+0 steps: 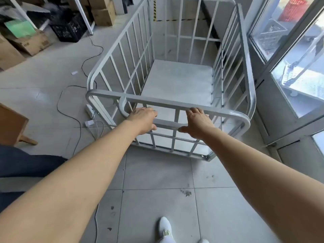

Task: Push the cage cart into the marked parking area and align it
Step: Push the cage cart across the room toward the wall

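Note:
The white metal cage cart point(245, 55) stands on the tiled floor straight ahead of me, empty, its flat base point(178, 79) bare. Both my arms reach to its near end. My left hand point(142, 120) is wrapped over the left part of the looped push handle point(165, 125), thumb underneath. My right hand point(197, 123) holds the same handle further right, thumb hooked under it and fingers reaching up to the top rail. Yellow-and-black marking tape point(154, 9) shows beyond the cart's far end, running up a post and along the floor.
A glass door and its frame point(280, 71) run close along the cart's right side. Black cables point(70, 109) and a power strip point(90, 109) lie by the cart's near-left corner. A black crate point(68, 30), cardboard boxes point(103, 16) and a wooden piece point(12, 125) stand on the left.

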Tool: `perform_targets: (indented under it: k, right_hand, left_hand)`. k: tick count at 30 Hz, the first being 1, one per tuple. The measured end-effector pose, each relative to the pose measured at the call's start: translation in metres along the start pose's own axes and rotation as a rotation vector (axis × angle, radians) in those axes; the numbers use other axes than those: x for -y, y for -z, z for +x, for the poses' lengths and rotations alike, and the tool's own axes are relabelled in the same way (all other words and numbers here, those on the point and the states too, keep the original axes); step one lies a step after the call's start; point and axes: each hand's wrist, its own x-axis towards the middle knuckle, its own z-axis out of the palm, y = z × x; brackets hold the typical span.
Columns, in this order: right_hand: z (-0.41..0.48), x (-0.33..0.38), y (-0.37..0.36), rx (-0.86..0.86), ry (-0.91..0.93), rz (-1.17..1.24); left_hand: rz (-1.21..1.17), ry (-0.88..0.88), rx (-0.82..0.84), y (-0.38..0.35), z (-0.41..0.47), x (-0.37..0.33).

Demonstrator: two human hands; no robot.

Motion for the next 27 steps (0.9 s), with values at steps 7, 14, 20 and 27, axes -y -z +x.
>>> perform_targets:
  k: [7,14,20,27]
  right_hand:
    - [0.016,-0.016,-0.03,0.011,-0.139,0.016]
    - [0.031,-0.032,-0.033,0.015,-0.201,0.012]
    - [0.044,-0.032,-0.038,0.12,-0.221,0.065]
    - [0.06,-0.047,-0.031,0.142,-0.236,-0.02]
  left_hand:
    - [-0.002,-0.009,0.118,-0.025,0.029,0.003]
    - [0.031,-0.033,0.099,-0.031,0.05,0.0]
    - [0.02,-0.042,0.044,-0.037,0.067,-0.005]
    - [-0.034,-0.009,0.025,-0.033,0.088,-0.014]
